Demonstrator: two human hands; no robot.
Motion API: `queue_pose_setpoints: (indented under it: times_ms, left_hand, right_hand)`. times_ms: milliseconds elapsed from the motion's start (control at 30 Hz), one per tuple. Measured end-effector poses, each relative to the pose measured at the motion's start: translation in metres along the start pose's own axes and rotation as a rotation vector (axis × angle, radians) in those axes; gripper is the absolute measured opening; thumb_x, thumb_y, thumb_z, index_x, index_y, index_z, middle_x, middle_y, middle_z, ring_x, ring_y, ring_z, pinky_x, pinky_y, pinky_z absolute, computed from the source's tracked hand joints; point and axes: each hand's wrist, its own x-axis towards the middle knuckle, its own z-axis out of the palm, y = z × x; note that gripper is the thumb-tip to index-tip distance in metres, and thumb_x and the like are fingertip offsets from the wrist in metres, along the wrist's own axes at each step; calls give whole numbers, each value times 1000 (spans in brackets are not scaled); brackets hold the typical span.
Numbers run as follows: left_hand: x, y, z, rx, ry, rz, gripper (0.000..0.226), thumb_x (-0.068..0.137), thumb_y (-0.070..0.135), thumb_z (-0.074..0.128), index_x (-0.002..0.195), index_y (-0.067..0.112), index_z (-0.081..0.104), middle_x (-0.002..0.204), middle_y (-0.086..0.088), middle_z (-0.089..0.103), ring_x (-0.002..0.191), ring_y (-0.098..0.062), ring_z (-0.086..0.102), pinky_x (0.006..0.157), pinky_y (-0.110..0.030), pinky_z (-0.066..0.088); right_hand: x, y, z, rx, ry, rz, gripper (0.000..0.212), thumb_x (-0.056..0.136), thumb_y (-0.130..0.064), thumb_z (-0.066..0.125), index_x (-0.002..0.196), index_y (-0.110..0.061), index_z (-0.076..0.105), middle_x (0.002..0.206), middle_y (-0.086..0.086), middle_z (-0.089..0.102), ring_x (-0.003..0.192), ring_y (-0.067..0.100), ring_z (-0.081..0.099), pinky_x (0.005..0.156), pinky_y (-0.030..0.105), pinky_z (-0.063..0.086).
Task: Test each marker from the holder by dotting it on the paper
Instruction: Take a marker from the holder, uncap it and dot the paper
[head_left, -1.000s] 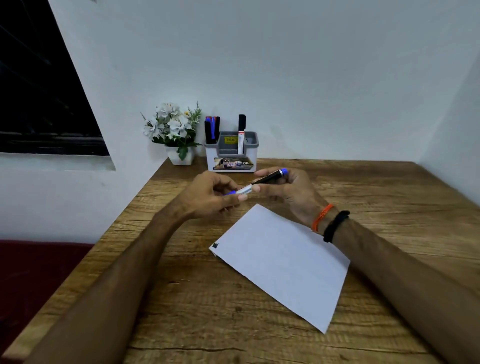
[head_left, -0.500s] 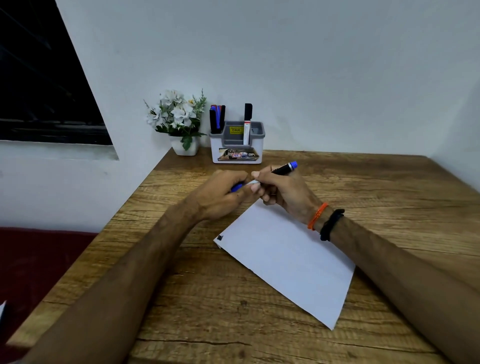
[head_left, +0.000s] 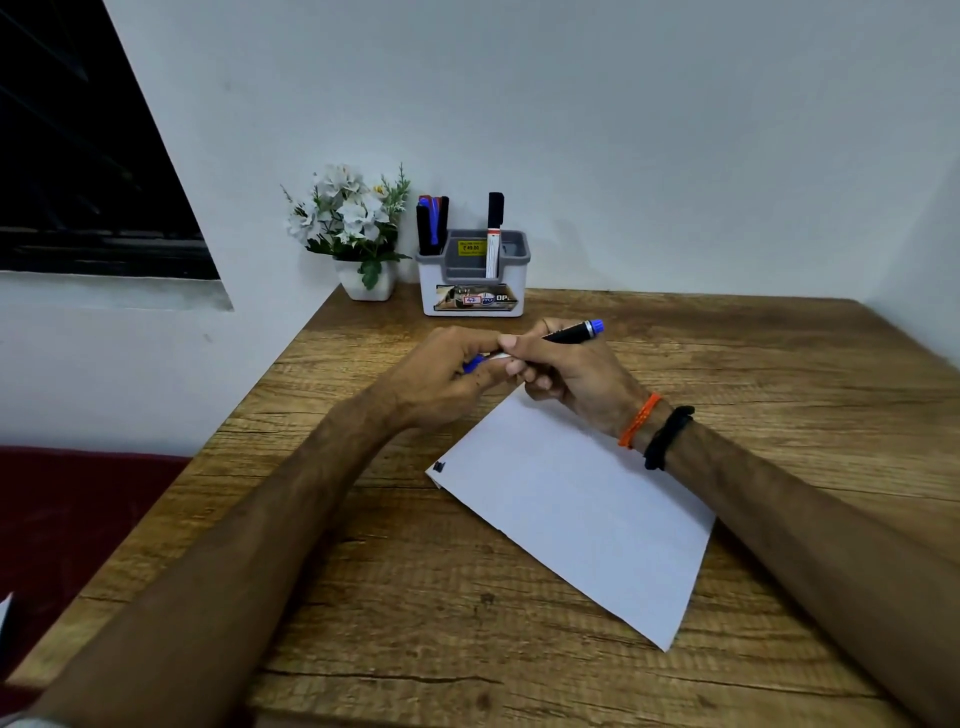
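Marker: slim black-barrelled marker with a blue end, held in the air just beyond the far corner of the flat white paper sheet, not touching it.
Right hand: fingers curled round the marker barrel, blue end sticking out past the knuckles.
Left hand: fingertips pinched on the blue piece at the marker's near end, probably the cap.
Risk, cap: likely a stiff pull; a sudden release could jerk the hands apart and fling or drop the cap off the wooden desk.
Risk, ink: bared tip close to the left fingers; smearing on skin possible.
Risk, paper: sheet lying loose, only the right wrist above it; a dot pressed hard could slide it.
Holder: white and grey plastic pen holder, well beyond the paper at the wall, markers upright in it.
Hidden: marker tip and cap joint covered by both hands; cap on or off, cannot tell.
Unclear: small dark mark at the paper's left corner, a test dot or print, cannot tell; count of markers in the holder uncertain.
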Motion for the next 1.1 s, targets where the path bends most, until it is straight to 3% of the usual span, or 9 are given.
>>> queue_pose_setpoints:
  times_ms: [167,300,367,433,567,633,733,867,1100]
  left_hand:
    - [-1,-6,0,11,13,-41,37,90,54,52,109,28,68,98,5,72,91,-18,67,79,-49,54]
    - [-3,-10,-2,-36,54,-135,40,74,63,63,101,33,64,85,0,69,70,-19,62,64,-41,51]
    - [-4,-15,-7,-30,37,-190,33,75,55,71,99,33,64,66,9,63,55,-10,53,56,-35,43]
    - [-6,-21,-9,-1,6,-226,23,78,46,73,97,33,70,54,17,56,54,-5,47,60,-37,44]
    - [-9,-15,-6,-25,-89,-231,7,78,41,75,84,44,74,63,21,63,64,-1,54,68,-31,47]
    - [-8,-12,-5,9,-119,-226,17,77,39,76,70,53,69,66,15,66,64,-2,54,68,-29,46]
    - [-8,-12,-5,35,-133,-245,5,74,36,79,73,37,74,69,6,69,64,-5,56,68,-33,47]
    - [-6,-14,-7,101,-156,-209,49,81,6,71,65,52,62,61,28,61,63,3,57,62,-24,45]
    - [-5,-25,-5,99,-189,-194,32,80,3,67,94,29,78,83,12,74,77,-11,66,72,-32,54]
  right_hand:
    - [-4,-4,-3,-71,46,-18,26,89,-8,68,65,-15,60,56,3,54,45,9,43,44,19,36]
    - [-4,-4,-3,-63,116,-49,16,85,-11,71,74,-10,61,52,0,53,41,8,41,40,17,32]
    - [-5,-7,-5,-22,151,-43,11,79,-19,67,81,-9,62,50,-2,53,40,7,41,37,16,30]
    - [-7,-9,-7,26,127,-7,20,78,-23,59,88,-7,65,53,1,55,43,8,45,39,17,31]
    - [-16,-7,-4,-1,-7,37,32,80,-21,49,91,-2,72,64,10,65,51,15,57,45,21,41]
    - [-20,-4,1,-13,-48,64,35,79,-21,47,92,0,72,67,13,68,54,18,63,46,22,45]
    - [-23,-2,10,-35,-86,105,35,78,-22,49,92,-1,73,70,15,71,58,20,68,47,21,48]
    - [-28,1,19,-103,-120,96,23,84,-19,59,91,-4,75,72,14,72,59,19,70,47,21,50]
    - [-39,8,32,-241,-107,79,10,88,2,66,96,5,71,71,13,70,59,18,69,51,24,55]
